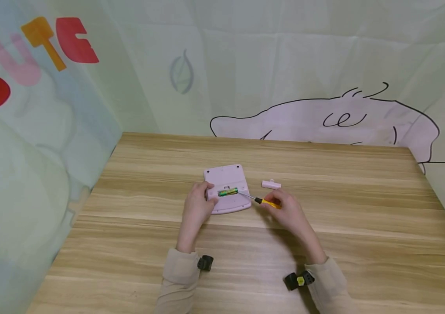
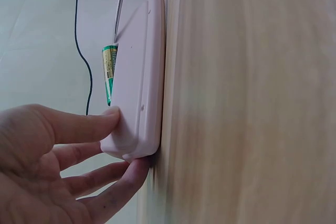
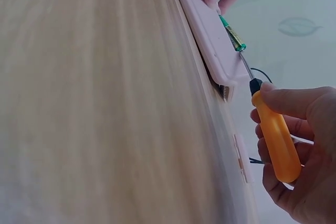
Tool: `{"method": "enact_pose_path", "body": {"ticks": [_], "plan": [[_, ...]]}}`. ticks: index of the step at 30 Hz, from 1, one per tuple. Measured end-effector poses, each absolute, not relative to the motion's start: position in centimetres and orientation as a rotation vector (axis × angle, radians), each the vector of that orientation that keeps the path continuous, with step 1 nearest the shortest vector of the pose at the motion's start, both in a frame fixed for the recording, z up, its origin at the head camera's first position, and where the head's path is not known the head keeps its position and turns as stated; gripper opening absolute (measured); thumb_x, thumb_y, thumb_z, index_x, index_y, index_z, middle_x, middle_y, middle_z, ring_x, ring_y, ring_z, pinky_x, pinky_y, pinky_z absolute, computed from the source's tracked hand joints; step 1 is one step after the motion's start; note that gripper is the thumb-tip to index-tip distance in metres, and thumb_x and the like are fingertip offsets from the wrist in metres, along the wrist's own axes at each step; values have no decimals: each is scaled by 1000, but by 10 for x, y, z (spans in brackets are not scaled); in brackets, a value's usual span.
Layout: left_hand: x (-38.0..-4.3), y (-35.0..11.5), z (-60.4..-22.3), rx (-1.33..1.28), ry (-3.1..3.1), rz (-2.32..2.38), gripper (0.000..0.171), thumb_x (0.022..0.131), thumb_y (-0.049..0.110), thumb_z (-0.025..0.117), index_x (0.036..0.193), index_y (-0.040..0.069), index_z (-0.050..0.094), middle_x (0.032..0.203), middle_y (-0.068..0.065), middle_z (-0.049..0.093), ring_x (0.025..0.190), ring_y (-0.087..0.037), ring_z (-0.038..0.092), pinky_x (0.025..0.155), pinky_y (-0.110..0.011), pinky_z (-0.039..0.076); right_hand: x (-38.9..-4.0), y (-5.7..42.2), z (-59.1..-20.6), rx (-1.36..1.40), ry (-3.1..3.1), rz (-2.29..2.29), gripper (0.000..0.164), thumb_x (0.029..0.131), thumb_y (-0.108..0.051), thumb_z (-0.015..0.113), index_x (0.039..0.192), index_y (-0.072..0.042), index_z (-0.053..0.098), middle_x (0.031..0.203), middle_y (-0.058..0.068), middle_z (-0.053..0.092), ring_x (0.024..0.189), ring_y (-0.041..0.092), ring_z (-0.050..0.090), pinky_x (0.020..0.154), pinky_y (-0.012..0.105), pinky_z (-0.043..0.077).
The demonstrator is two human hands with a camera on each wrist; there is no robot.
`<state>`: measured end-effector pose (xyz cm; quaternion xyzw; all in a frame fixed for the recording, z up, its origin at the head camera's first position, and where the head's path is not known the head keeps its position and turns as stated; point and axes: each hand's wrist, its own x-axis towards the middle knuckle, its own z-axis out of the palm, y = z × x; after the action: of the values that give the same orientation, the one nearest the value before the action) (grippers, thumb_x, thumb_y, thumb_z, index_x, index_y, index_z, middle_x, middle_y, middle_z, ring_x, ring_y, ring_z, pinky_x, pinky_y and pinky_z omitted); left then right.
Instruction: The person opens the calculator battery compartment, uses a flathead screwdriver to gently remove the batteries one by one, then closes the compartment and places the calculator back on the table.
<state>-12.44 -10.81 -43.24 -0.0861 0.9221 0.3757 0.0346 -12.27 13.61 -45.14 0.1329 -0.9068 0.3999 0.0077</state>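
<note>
Device: one flat pale pink plastic device with rounded corners (image 1: 230, 202), lying on the wood-grain desk (image 1: 140, 192), just below the centre of the head frame. I see its back uppermost; I judge it is laid so to bring the battery recess (image 1: 227, 187) into reach.
Left hand: my head feed shows the left hand (image 1: 198, 203) at the device's left edge. It grips that edge, thumb on the upper face, other fingers at the side. I read this as steadying against the tool's push.
Right hand: the right hand (image 1: 287, 209), right of centre in the head frame, grips one small screwdriver with an orange-yellow plastic handle, black collar and thin metal shaft (image 1: 259, 200). Thumb near the collar, fingers round the handle; probably held that way for fine control of the tip.
Battery: I count one green-and-gold cylindrical battery (image 1: 228, 192) in the recess; whether another lies beneath I cannot tell. My wrist feeds show it standing proud of the back. Screwdriver tip at its right-hand end, seemingly for purchase there.
Cover: one small pale pink plastic cover with a tab (image 1: 271, 185), loose on the desk right of the device, well apart from it. Presumably put there to leave the recess bare.
Wrists: two beige sleeves, left (image 1: 179, 279) and right (image 1: 328, 283), bottom of the frame; one black wrist unit on each, left (image 1: 205, 263) and right (image 1: 299, 280).
Backdrop: pale green printed cloth (image 1: 285, 56) across the top; one leaf outline (image 1: 181, 74) upper centre-left.
</note>
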Motion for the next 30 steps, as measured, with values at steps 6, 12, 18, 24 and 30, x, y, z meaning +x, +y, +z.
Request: {"method": "enact_pose_path", "body": {"ticks": [6, 12, 18, 24, 30], "plan": [[-124, -108, -432, -265, 2824, 1166, 38, 84, 10, 70, 121, 4, 62, 122, -15, 58, 110, -30, 57, 96, -44, 46, -121, 139, -451, 394, -2844, 1253, 13, 82, -17, 75, 90, -8, 69, 88, 4, 64, 79, 15, 52, 73, 27, 43], [-124, -108, -431, -265, 2823, 1171, 38, 84, 10, 71, 120, 4, 62, 121, -16, 58, 109, -30, 57, 96, -44, 46, -119, 143, -452, 368, -2842, 1245, 14, 82, -17, 75, 89, -6, 69, 85, 4, 64, 77, 15, 51, 70, 25, 41], [-123, -108, -431, -263, 2830, 1170, 38, 83, 9, 71, 120, 3, 62, 118, -16, 58, 108, -30, 57, 95, -44, 47, -116, 147, -454, 344, -2831, 1242, 14, 82, -17, 75, 88, -6, 69, 83, 5, 65, 75, 15, 52, 70, 25, 42], [-122, -109, -430, -267, 2827, 1173, 38, 84, 10, 70, 120, 3, 62, 116, -15, 59, 103, -28, 57, 91, -42, 48, -115, 152, -455, 317, -2837, 1238, 14, 82, -16, 75, 88, -5, 69, 83, 6, 65, 76, 16, 52, 70, 25, 42], [-123, -108, -431, -266, 2829, 1166, 38, 84, 10, 71, 120, 3, 62, 115, -15, 58, 101, -27, 56, 90, -42, 48, -114, 159, -456, 290, -2838, 1245, 13, 82, -16, 74, 88, -6, 69, 83, 6, 64, 76, 15, 52, 70, 24, 42]]}}
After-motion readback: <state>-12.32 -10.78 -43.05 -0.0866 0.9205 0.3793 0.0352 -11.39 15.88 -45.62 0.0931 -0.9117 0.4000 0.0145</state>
